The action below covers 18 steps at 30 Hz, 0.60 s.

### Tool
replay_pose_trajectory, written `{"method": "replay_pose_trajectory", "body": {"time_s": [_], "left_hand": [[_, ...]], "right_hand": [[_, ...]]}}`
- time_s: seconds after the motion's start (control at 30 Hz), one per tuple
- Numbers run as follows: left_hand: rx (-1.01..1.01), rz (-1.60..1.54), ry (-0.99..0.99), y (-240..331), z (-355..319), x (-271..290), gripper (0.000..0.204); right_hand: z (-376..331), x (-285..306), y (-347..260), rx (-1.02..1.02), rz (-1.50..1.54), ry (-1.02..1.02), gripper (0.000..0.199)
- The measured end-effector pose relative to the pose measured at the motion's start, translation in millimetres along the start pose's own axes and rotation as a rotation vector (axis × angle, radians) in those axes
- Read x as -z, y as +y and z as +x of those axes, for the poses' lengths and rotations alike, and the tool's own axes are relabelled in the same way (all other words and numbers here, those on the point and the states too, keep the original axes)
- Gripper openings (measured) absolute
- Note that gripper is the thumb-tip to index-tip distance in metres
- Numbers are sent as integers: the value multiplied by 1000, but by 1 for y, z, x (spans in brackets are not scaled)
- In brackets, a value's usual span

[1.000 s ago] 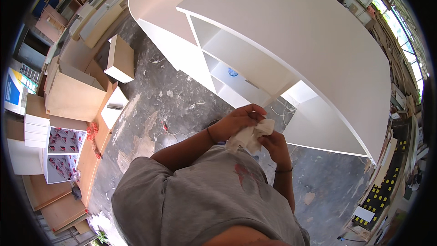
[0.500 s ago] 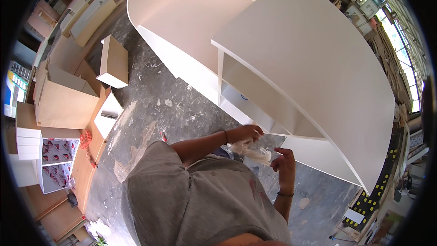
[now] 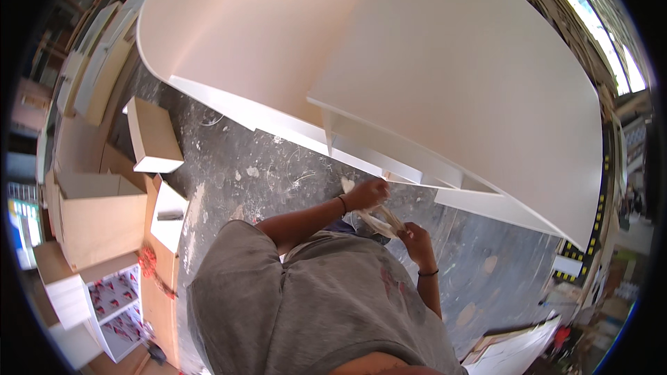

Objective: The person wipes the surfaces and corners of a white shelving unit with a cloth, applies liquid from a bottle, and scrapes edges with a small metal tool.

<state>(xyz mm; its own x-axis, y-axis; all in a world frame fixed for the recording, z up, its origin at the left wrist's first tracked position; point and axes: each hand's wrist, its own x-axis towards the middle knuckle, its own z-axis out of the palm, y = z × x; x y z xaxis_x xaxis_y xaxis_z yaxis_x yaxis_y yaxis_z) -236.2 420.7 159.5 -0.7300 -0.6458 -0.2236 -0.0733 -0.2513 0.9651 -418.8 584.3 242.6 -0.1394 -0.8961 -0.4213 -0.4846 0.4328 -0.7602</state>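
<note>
Both hands are in front of the person's chest, a little to the right of the middle, and between them they hold a pale crumpled cloth (image 3: pixel 379 217). The left hand (image 3: pixel 366 193) is farther away and higher; its fingers are curled together and closed on the upper end of the cloth, with a small corner of cloth standing up beside the knuckles. The right hand (image 3: pixel 415 237) is nearer and lower; its fingers are bent around the lower end of the cloth, and how tightly cannot be seen at this size. The cloth is stretched between the two hands, above the grey stained floor (image 3: pixel 229 173). Just beyond the hands lies the near edge of a large white cabinet (image 3: pixel 451 97).
</note>
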Motion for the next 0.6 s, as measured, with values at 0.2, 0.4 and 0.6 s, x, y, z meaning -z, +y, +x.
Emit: {"method": "replay_pose_trajectory", "body": {"time_s": [0.2, 0.4, 0.6], "left_hand": [[75, 200, 791, -85, 63, 54, 91], [3, 961, 427, -89, 129, 109, 57], [-82, 578, 469, -49, 134, 88, 52]], "right_hand": [[-24, 8, -50, -97, 11, 288, 26], [-50, 21, -65, -165, 202, 384, 29], [-88, -13, -33, -117, 412, 423, 43]]}}
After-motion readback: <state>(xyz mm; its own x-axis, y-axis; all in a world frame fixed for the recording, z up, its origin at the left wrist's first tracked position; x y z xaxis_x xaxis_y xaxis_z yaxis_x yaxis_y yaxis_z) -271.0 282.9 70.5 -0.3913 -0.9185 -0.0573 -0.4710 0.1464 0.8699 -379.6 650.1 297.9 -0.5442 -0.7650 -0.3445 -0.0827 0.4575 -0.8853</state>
